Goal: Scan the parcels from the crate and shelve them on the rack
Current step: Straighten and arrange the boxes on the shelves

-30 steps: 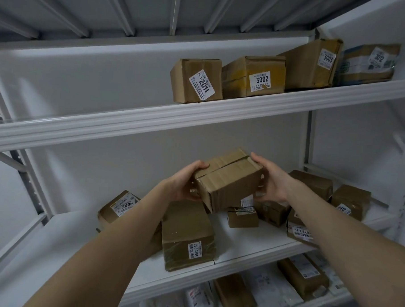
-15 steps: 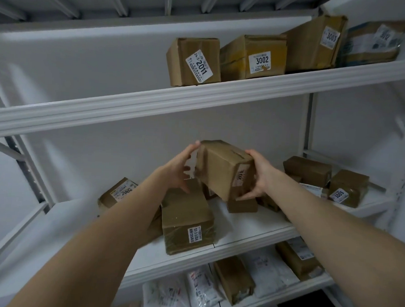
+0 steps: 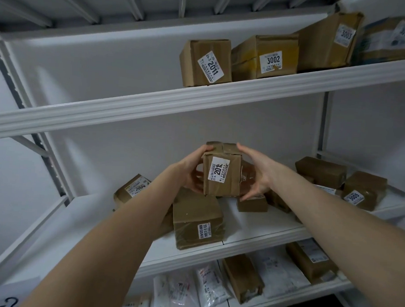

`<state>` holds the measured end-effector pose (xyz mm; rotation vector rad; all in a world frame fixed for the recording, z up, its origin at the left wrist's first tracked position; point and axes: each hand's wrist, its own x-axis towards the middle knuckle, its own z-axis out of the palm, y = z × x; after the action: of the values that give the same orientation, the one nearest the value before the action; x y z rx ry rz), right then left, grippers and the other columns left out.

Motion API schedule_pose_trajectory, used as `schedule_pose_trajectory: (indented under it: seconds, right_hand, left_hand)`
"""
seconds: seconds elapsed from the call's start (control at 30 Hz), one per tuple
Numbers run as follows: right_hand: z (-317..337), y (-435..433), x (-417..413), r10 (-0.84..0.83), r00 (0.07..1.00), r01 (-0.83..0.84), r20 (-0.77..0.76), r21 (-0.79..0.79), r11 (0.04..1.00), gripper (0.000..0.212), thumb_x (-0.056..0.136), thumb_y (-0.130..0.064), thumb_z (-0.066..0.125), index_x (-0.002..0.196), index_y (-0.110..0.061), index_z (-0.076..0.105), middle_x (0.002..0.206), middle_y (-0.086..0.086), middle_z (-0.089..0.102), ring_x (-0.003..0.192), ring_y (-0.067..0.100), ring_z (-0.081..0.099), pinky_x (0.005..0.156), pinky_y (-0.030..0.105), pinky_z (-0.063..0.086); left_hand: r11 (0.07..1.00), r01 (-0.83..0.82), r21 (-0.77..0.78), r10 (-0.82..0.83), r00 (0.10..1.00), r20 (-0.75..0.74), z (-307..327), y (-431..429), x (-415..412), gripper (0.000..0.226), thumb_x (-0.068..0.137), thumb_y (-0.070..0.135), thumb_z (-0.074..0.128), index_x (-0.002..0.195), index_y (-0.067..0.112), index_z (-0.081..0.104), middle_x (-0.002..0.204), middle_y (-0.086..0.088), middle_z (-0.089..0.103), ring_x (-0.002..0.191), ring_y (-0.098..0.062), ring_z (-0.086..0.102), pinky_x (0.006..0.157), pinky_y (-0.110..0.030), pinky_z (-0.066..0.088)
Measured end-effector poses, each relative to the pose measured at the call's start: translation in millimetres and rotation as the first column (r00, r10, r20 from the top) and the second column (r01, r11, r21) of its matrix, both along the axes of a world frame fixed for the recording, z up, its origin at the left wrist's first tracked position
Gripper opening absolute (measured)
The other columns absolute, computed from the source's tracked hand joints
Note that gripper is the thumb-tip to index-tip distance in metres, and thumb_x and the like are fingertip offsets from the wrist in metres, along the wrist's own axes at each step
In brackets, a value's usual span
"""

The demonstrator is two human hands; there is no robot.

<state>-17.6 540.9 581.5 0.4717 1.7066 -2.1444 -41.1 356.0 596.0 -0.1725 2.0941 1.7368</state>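
Brown cardboard fills my grip: I hold one small parcel (image 3: 221, 170) up in front of the middle shelf (image 3: 263, 228) of the white rack, clear of the boxes lying there. Its white label faces me, printed sideways, the number starting 201; the last digit I cannot read.

My left hand (image 3: 191, 173) wraps the parcel's left side, thumb on the top corner and fingers curled round the lower edge. My right hand (image 3: 256, 172) spans the right side, thumb at the top edge and fingers reaching down to the bottom corner, clasping it.

Below the parcel, near the shelf's front edge, lies a long box (image 3: 196, 222) with a barcode label. Left of it sits the box marked 2004 (image 3: 132, 189), partly behind my forearm. A small box (image 3: 251, 203) rests just under my right hand, and far right is the box marked 3005 (image 3: 362, 190).

On the top shelf (image 3: 199, 102) stand boxes 2011 (image 3: 205, 63), 3002 (image 3: 266, 56) and 3003 (image 3: 329, 40), side by side. White mailing bags (image 3: 212, 286) lie on the shelf beneath.
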Motion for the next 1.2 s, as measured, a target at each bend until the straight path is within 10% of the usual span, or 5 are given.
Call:
schedule_pose_trajectory:
  seconds: [0.17,0.33,0.53,1.03,1.2]
  right_hand:
    - [7,-3,7,0.148,0.985,-0.153,-0.087,-0.063,0.986,0.062,0.08,-0.065,0.062,0.107,-0.009,0.068,0.1,0.019,0.072,0.096,0.035,0.065,0.093,0.052,0.048]
    - [14,9,10,0.059,0.99,-0.072,-0.124,-0.103,0.992,0.062,0.077,-0.065,0.066,0.106,-0.011,0.072,0.099,0.016,0.074,0.094,0.034,0.07,0.095,0.048,0.052]
    - [29,15,28,0.062,0.99,-0.076,-0.129,-0.109,0.991,0.07,0.072,-0.058,0.075,0.11,-0.002,0.06,0.091,0.022,0.073,0.08,0.037,0.073,0.074,0.043,0.058]
    - [99,10,63,-0.037,0.866,-0.007,-0.499,-0.086,0.996,0.063,0.077,-0.065,0.067,0.116,-0.015,0.061,0.116,0.009,0.065,0.109,0.025,0.06,0.095,0.037,0.049]
    - [147,-22,62,-0.232,0.731,0.223,-0.642,-0.096,0.97,0.04,0.082,-0.047,0.072,0.101,-0.014,0.065,0.095,0.002,0.066,0.085,0.015,0.058,0.071,0.027,0.048]
  left_hand:
    - [0.966,-0.015,-0.258,-0.013,0.994,-0.108,17,15,8,0.079,0.074,0.083,0.044,0.123,0.021,0.053,0.118,-0.01,0.057,0.105,-0.027,0.056,0.084,-0.041,0.049]
    - [0.997,-0.081,0.003,0.081,0.989,-0.126,21,2,10,0.035,0.086,0.047,0.063,0.098,0.014,0.057,0.101,-0.007,0.06,0.089,-0.02,0.058,0.084,-0.035,0.052]
    - [0.958,0.077,0.276,-0.078,0.997,-0.007,31,-5,31,0.059,0.08,0.053,0.062,0.127,0.018,0.055,0.13,-0.018,0.056,0.115,-0.037,0.055,0.085,-0.057,0.05]
    - [0.967,0.169,0.192,-0.099,0.939,-0.329,114,-23,103,0.051,0.075,0.036,0.061,0.118,0.012,0.047,0.101,-0.014,0.061,0.095,-0.028,0.057,0.081,-0.044,0.047]
    - [0.948,0.103,0.302,0.051,0.886,-0.46,174,-50,105,0.026,0.089,0.035,0.042,0.101,0.015,0.052,0.092,-0.012,0.062,0.088,-0.027,0.057,0.083,-0.041,0.045]
